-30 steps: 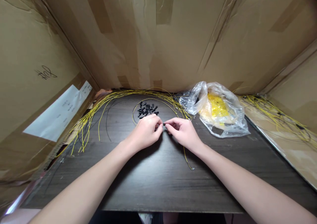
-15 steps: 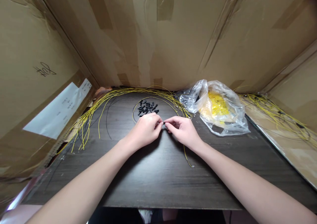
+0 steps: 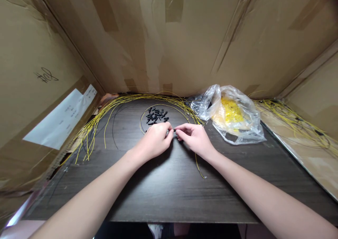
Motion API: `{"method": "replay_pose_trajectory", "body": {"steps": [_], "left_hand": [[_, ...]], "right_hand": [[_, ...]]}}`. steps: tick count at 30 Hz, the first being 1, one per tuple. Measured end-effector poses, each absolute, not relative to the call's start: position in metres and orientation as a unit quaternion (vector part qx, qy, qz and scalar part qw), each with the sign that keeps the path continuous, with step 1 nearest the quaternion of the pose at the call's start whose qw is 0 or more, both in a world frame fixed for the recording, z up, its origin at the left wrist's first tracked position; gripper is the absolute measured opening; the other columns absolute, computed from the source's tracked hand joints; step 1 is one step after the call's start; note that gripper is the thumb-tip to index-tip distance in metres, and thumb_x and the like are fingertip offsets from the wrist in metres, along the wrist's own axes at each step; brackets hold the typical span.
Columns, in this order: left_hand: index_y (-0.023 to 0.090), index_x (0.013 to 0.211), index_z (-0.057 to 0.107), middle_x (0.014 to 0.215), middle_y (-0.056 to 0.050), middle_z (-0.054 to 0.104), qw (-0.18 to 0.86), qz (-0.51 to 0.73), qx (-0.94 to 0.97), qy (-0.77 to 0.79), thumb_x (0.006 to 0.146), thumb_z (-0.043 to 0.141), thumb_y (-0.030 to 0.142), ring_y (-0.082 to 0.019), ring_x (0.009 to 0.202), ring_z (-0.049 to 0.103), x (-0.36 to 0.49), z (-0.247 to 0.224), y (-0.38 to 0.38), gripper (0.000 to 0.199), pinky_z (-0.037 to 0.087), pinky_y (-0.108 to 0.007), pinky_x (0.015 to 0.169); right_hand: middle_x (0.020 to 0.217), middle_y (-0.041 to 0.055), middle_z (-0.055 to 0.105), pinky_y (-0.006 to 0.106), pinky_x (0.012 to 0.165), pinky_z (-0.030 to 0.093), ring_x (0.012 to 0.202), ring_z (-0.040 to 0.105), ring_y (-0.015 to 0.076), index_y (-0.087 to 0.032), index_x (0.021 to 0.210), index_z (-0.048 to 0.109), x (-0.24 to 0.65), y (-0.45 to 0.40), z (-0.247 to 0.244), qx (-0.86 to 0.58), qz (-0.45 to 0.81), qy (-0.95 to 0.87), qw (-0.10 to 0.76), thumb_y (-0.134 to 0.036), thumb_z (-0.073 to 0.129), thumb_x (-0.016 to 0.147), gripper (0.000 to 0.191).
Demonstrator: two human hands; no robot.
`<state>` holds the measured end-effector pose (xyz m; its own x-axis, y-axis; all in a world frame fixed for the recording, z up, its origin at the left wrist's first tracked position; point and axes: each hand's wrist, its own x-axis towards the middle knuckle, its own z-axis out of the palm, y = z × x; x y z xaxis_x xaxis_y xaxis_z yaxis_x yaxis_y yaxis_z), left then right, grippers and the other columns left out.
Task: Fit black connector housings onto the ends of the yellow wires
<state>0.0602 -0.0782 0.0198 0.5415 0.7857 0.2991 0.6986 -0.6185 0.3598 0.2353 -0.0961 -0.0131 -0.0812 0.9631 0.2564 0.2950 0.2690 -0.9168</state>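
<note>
L hand point(image 3: 155, 140) pinches a small black piece point(image 3: 171, 130) at the fingertips. R hand point(image 3: 194, 138) has thumb & index pressed together just beside it, apparently on a thin yellow wire point(image 3: 200, 167) that trails from under the R palm toward the near edge of the dark wood table point(image 3: 171, 200). Just ahead of the grip sits a pile of black pieces point(image 3: 155, 115). Past R hand lies a clear plastic bag point(image 3: 255, 135) holding a mass of yellow bits point(image 3: 231, 110), each too small to make out. Left of the grip: a long bundle of yellow wires point(image 3: 91, 135). Far right: tangled yellow wires point(image 3: 293, 121) on a cardboard sheet point(image 3: 298, 161). Vs 0.5 s ago: grip nearly same, black piece shows a bit more plainly, whole view shifted slightly.
</note>
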Motion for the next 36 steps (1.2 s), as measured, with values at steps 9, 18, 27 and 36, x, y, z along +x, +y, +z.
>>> {"method": "replay_pose_trajectory", "body": {"steps": [9, 18, 27, 36], "left_hand": [[0.017, 0.076, 0.057, 0.072, -0.003, 0.064, 0.104, 0.227, 0.868, 0.429, 0.090, 0.049, 0.021, -0.016, 0.065, 0.058, 0.0604, 0.0203, -0.0773, 0.017, 0.039, -0.028, 0.063], [0.016, 0.074, 0.056, 0.068, -0.003, 0.062, 0.110, 0.227, 0.875, 0.414, 0.089, 0.049, 0.018, -0.014, 0.061, 0.055, 0.0604, 0.0199, -0.0772, 0.017, 0.038, -0.026, 0.060], [0.015, 0.075, 0.061, 0.071, -0.004, 0.066, 0.109, 0.208, 0.877, 0.419, 0.090, 0.051, 0.021, -0.015, 0.063, 0.057, 0.0603, 0.0187, -0.0756, 0.019, 0.039, -0.027, 0.061], [0.016, 0.083, 0.066, 0.069, -0.003, 0.065, 0.115, 0.239, 0.852, 0.451, 0.086, 0.056, 0.026, -0.016, 0.063, 0.057, 0.0617, 0.0256, -0.0753, 0.015, 0.040, -0.028, 0.062]], "right_hand": [[0.077, 0.0067, 0.073, 0.031, 0.066, 0.055, 0.066, 0.067, 0.0174, -0.014, 0.096, 0.074, 0.2354, -0.0955, -0.0145, -0.464, 0.397, -0.632, 0.478, -0.025, 0.062, 0.082, 0.021], [0.074, 0.0058, 0.072, 0.031, 0.066, 0.055, 0.065, 0.067, 0.0175, -0.015, 0.096, 0.074, 0.2331, -0.0985, -0.0142, -0.468, 0.386, -0.639, 0.473, -0.022, 0.060, 0.083, 0.021], [0.070, 0.0045, 0.070, 0.029, 0.064, 0.053, 0.062, 0.066, 0.0166, -0.015, 0.093, 0.075, 0.2324, -0.0983, -0.0147, -0.471, 0.382, -0.646, 0.464, -0.022, 0.058, 0.083, 0.020], [0.070, 0.0067, 0.071, 0.030, 0.063, 0.053, 0.061, 0.065, 0.0170, -0.012, 0.089, 0.073, 0.2323, -0.0981, -0.0092, -0.491, 0.394, -0.619, 0.469, -0.025, 0.060, 0.082, 0.020]]}}
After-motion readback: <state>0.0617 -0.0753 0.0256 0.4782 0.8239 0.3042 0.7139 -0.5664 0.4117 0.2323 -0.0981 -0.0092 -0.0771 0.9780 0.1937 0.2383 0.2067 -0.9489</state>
